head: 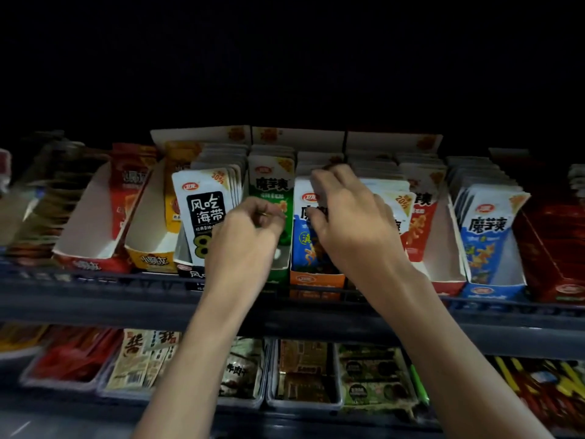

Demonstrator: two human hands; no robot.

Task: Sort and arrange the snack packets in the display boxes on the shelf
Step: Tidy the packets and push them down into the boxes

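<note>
Open display boxes of snack packets stand in a row on the upper shelf. My left hand point(253, 226) is curled in front of the green packets point(271, 185), beside the white-and-black seaweed packets point(205, 210); whether it grips a packet I cannot tell. My right hand point(345, 217) is over the orange display box point(316, 282), thumb and fingers closed on the top of a blue-and-white packet point(305, 245). Red packets point(422, 223) stand just to the right of that hand.
Two nearly bare boxes, red point(91, 236) and yellow point(152, 245), stand at the left. A blue box point(487, 245) and a dark red box point(554, 248) are at the right. A dark shelf rail point(95, 299) runs in front. Trays of packets point(304, 375) fill the lower shelf.
</note>
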